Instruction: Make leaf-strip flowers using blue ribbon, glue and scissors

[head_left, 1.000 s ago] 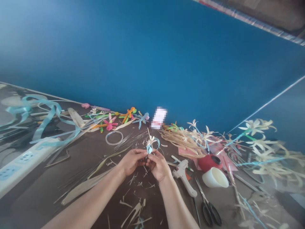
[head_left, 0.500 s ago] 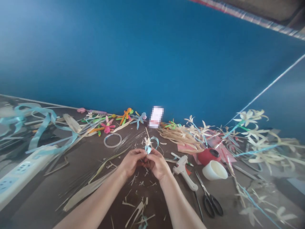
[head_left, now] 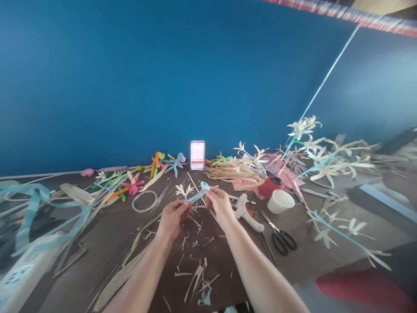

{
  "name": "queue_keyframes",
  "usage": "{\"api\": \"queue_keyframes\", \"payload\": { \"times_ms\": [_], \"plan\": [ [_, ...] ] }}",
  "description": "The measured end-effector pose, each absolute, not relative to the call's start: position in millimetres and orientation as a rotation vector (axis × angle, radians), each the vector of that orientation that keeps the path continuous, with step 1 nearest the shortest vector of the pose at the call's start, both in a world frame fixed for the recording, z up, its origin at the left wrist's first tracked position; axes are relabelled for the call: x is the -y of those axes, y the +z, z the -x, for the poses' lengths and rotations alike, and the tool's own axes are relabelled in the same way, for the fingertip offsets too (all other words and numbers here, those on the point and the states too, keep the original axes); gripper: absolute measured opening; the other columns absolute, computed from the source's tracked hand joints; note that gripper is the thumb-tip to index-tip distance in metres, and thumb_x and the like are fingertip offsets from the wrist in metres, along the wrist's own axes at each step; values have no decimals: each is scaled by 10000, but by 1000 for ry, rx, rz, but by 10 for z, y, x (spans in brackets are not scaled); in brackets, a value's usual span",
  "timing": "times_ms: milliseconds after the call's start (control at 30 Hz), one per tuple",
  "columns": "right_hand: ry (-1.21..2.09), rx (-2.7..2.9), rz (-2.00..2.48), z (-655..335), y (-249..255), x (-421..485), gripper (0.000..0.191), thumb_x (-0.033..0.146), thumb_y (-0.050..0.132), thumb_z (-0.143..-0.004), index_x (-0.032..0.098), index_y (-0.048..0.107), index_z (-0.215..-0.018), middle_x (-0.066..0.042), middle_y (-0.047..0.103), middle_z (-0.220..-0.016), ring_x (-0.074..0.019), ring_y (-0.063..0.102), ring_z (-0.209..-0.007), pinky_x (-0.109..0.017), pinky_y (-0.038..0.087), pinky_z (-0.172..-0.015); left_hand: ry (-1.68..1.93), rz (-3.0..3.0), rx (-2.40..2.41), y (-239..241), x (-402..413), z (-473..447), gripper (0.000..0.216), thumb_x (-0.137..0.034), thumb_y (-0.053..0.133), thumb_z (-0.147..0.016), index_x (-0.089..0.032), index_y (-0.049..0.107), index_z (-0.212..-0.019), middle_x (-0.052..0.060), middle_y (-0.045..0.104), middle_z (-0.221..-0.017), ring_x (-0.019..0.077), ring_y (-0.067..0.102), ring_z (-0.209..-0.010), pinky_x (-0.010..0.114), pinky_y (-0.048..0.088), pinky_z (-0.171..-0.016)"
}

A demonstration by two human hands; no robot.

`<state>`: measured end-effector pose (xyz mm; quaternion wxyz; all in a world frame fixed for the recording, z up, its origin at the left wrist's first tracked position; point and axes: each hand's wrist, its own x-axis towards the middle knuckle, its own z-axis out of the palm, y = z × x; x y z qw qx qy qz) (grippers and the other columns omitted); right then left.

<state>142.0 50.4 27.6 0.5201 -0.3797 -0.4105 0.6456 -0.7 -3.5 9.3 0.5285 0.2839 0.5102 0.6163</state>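
Observation:
Near the middle of the dark table, my left hand (head_left: 174, 217) pinches the stem of a small cream flower (head_left: 184, 191), whose petals stand up above the fingers. A light blue ribbon (head_left: 197, 197) runs from the flower's base across to my right hand (head_left: 220, 204). My right finger and thumb are closed on that ribbon, and its end curls up just beyond them. The ribbon looks stretched straight between the hands. Exactly how the left fingers sit on the stem is partly hidden.
To the right lie a white glue gun (head_left: 246, 214), black-handled scissors (head_left: 283, 239), a white cup (head_left: 280, 201), a red roll (head_left: 271, 187) and several finished flower stems (head_left: 325, 161). Leftward are a clear ring (head_left: 144, 201), blue ribbon coils (head_left: 31, 208) and a power strip (head_left: 29, 269). Scraps (head_left: 197, 278) litter the front.
My hands were together around the flower; the right has moved away to the right, drawing the blue ribbon out between them. The head view has turned rightward.

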Motion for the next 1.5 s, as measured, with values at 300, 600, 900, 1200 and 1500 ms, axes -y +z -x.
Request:
{"api": "queue_keyframes", "payload": {
  "times_ms": [300,600,900,1200,1500],
  "plan": [
    [418,1917,1397,-2462,807,-219,245,375,514,-721,210,557,-896,-34,564,-780,-166,521,-655,-290,402,-599,1582,-491,-1265,72,10,110,238,-255,693,-537,-114,601,-707,30,623,-620,92,561,-528,185,443,-465],
    [-45,2251,1808,-2685,-54,-72,367,354,518,-699,173,486,-1017,-107,483,-935,-243,511,-810,-338,388,-698,1540,-563,-1222,37,57,62,224,-265,682,-572,-112,604,-716,38,630,-634,89,558,-536,184,448,-463],
    [356,1941,1632,-2750,108,-72,285,352,411,-780,184,499,-994,-95,485,-949,-223,526,-767,-324,404,-613,1513,-571,-1167,70,59,86,219,-263,686,-578,-113,609,-718,27,602,-632,81,534,-545,175,437,-457],
    [1451,890,789,-2454,596,93,199,337,487,-767,195,546,-894,-38,518,-859,-104,427,-507,-267,380,-480,1452,-578,-1187,82,72,91,225,-290,673,-593,-127,613,-736,24,593,-658,77,527,-566,170,424,-464],
    [1592,1376,914,-2132,612,283,302,414,385,-829,151,534,-831,27,457,-498,-93,369,-453,-223,286,-461,1404,-629,-1187,109,93,23,230,-303,672,-585,-125,625,-723,27,595,-655,82,532,-578,164,418,-470]
  ]
}}
